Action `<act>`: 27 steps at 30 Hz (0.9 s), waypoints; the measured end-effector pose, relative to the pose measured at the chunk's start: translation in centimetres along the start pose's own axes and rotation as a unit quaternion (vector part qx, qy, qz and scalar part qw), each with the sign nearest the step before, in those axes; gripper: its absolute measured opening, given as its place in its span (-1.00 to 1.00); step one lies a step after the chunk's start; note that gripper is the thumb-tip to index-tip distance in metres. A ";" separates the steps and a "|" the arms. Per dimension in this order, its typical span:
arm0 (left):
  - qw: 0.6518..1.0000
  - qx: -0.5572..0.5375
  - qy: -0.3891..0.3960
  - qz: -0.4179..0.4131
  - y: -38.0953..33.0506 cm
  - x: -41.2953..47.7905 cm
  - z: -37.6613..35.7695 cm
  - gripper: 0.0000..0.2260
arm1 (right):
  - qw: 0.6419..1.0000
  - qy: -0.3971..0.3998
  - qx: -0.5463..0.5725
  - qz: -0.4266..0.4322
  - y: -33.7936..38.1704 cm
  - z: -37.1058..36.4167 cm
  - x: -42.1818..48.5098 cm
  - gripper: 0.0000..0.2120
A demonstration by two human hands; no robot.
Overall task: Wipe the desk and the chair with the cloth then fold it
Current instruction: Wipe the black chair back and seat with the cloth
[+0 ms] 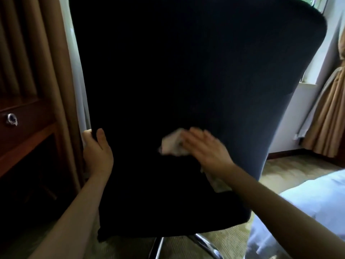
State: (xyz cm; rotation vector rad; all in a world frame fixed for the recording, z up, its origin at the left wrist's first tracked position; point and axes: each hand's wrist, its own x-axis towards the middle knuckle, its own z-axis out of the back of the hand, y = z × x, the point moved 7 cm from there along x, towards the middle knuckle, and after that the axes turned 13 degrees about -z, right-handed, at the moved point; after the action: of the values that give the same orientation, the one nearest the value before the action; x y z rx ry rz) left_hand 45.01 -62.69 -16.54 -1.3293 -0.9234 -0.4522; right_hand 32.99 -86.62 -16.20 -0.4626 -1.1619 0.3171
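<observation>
Two hands work on the tall dark fabric office chair (pixel 186 81) in the head view. The left hand (pixel 97 150) grips the left edge of the backrest, fingers curled round it. The right hand (pixel 203 148) lies flat with straight fingers, pressing the pale crumpled cloth (pixel 170 144) against the lower middle of the backrest, just above the seat. A tail of the cloth hangs out under the wrist. Hand and cloth are both blurred.

I judge the step to be wiping the chair back. To do it well, the left grip should brace the chair so it cannot turn on its chrome base (pixel 203 242). The flat palm should spread the cloth wide and make overlapping strokes from edge to edge, then go down onto the seat. The brown wooden desk (pixel 24 128) stands just beside the chair's left edge.
</observation>
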 end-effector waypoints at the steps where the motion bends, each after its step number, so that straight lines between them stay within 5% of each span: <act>1: 1.000 -0.003 0.004 0.002 0.0 0.0 0.0 -0.90 | 0.998 -0.043 -0.007 -0.036 -1.2 1.2 2.6 -0.72; 7: 0.999 -0.029 0.004 0.023 1.1 0.0 0.0 -0.84 | 0.974 -0.143 0.023 -0.174 -2.0 3.4 7.7 -0.71; 14: 0.999 -0.026 0.003 0.023 0.4 0.0 0.0 -0.91 | 0.998 0.016 0.045 -0.028 3.8 -2.9 -3.9 -0.67; 19: 1.000 -0.015 0.010 0.018 -0.6 -0.3 0.4 -0.90 | 0.996 0.081 0.020 0.002 4.8 -3.0 -6.0 -0.62; 22: 1.000 -0.002 0.015 0.015 -0.9 -0.5 0.6 -0.83 | 0.995 -0.022 0.060 -0.080 1.9 0.1 -3.3 -0.75; 27: 1.000 -0.001 0.012 0.009 -0.7 -0.6 0.3 -0.85 | 0.932 -0.228 0.027 -0.279 -5.6 6.1 2.9 -0.77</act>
State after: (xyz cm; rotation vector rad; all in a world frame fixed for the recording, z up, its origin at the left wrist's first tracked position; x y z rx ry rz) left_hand 44.03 -62.67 -16.60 -1.3304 -0.8912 -0.4553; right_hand 28.45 -88.97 -9.10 0.0128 -1.6754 -0.0491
